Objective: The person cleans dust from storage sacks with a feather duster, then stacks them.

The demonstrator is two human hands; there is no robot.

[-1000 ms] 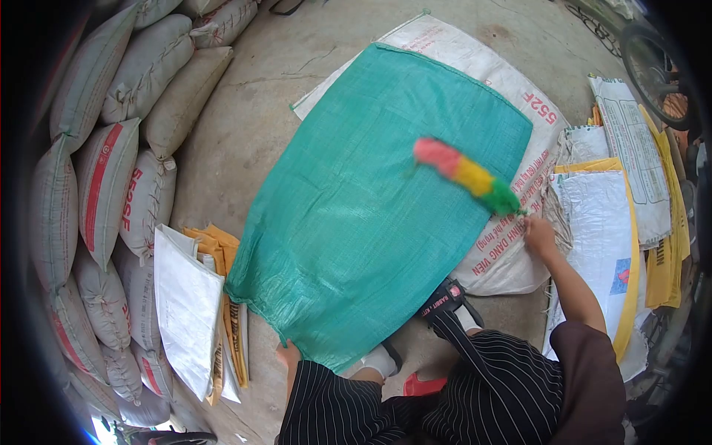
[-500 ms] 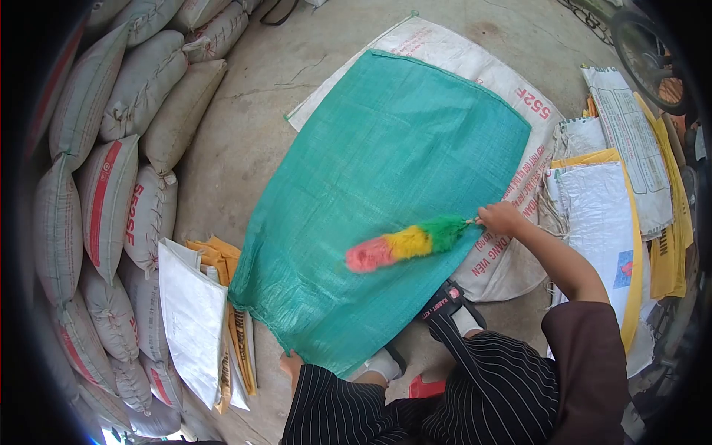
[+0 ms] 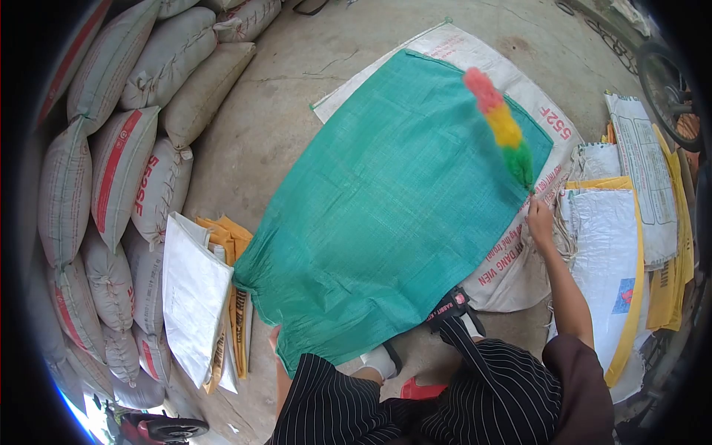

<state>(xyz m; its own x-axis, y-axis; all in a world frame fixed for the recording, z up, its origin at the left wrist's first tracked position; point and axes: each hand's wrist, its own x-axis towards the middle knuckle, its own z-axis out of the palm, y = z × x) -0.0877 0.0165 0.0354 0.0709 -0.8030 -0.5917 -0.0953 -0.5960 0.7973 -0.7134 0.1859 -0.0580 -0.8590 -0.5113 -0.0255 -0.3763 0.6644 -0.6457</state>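
Note:
My right hand is closed round the handle of a fluffy duster with pink, yellow and green bands. The duster points up and away over the right edge of a green woven sack, which lies spread out on a white printed sack. At the near left corner of the green sack is my left hand, mostly hidden by the fabric, so its fingers do not show.
Filled sacks are stacked along the left. Folded white sacks lie beside them, and more flat sacks lie at the right. A bicycle wheel stands at the upper right; a red stool is near my feet.
The duster has swung from the middle of the green sack up to its far right side, now pointing away. My left hand has moved left and gone mostly behind the fabric. The view has shifted slightly.

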